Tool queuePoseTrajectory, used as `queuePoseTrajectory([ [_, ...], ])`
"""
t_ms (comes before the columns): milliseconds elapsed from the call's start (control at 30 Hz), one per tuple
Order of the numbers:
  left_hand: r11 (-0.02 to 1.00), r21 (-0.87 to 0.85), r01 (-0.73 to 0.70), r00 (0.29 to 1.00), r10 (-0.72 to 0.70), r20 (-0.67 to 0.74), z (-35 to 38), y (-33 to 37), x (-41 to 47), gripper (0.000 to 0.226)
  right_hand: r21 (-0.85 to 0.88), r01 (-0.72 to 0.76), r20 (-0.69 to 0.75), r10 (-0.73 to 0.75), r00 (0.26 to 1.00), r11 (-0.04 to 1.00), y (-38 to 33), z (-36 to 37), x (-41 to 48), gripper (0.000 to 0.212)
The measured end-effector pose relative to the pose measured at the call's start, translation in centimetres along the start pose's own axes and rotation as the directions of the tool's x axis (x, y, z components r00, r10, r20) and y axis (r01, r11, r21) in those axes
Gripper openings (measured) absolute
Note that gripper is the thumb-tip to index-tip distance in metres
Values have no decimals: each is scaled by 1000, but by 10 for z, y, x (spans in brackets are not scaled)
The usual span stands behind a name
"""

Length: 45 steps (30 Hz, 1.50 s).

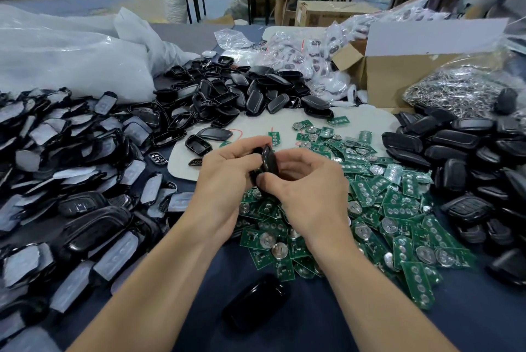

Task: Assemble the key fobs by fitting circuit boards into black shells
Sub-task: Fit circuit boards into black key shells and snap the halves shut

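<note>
Forearms reach in from the bottom edge over the dark desk (pixel 327 331), and nearest us a single closed black fob (pixel 254 305) lies flat on it between them. Above it we see our left hand (pixel 225 180) and right hand (pixel 310 189) meeting over the near edge of a heap of green boards (pixel 398 209), many with round silver cells on them. Both hands are clenched on one black shell (pixel 267 162), held edge-up off the desk, left fingers (pixel 250 144) curled over its top and the right thumb pressing its lower end; whether a board sits inside it we cannot tell. To the left spreads a pile of fob faces (pixel 71 175) with pale film on them. To the right lies a stack of dark fob backs (pixel 469 169). Just beyond the hands a white sheet (pixel 284 121) carries a few loose shells and boards. Behind that rises a mound of empty shells (pixel 233 92), then clear bags (pixel 71 61), a cardboard box (pixel 398 72) and a bag of metal rings (pixel 455 89).
</note>
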State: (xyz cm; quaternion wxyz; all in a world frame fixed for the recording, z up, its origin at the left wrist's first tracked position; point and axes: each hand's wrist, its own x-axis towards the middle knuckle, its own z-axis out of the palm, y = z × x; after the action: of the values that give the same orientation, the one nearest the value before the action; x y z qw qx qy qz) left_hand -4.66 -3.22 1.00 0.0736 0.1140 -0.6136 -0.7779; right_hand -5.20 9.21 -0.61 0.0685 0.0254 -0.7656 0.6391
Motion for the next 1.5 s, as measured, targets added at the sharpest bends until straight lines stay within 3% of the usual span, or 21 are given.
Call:
queuePoseTrajectory([
  [133,989,-118,87,988,-71,138,-5,2,1,43,-27,0,-27,-1,1000,1000,0,-2,3,34],
  [333,990,-94,100,962,-72,263,-10,-1,7,72,-16,32,-44,-33,998,999,1,-4,4,34],
  [533,1000,10,13,933,-16,361,-21,0,8,58,11,92,-4,-92,996,996,5,-6,6,43],
  [833,997,69,-18,950,-5,313,-36,3,13,57,175,16,160,-45,986,984,10,-14,14,41],
  [1000,994,111,-16,964,-14,265,-35,2,14,52,170,-33,146,8,989,985,12,-14,14,38],
  [1233,981,186,47,952,-100,291,-31,1,9,21,101,-6,172,-12,985,995,6,-20,15,39],
  [1500,980,185,75,962,-120,245,-32,5,9,47,168,-50,184,18,983,985,5,-20,13,38],
])
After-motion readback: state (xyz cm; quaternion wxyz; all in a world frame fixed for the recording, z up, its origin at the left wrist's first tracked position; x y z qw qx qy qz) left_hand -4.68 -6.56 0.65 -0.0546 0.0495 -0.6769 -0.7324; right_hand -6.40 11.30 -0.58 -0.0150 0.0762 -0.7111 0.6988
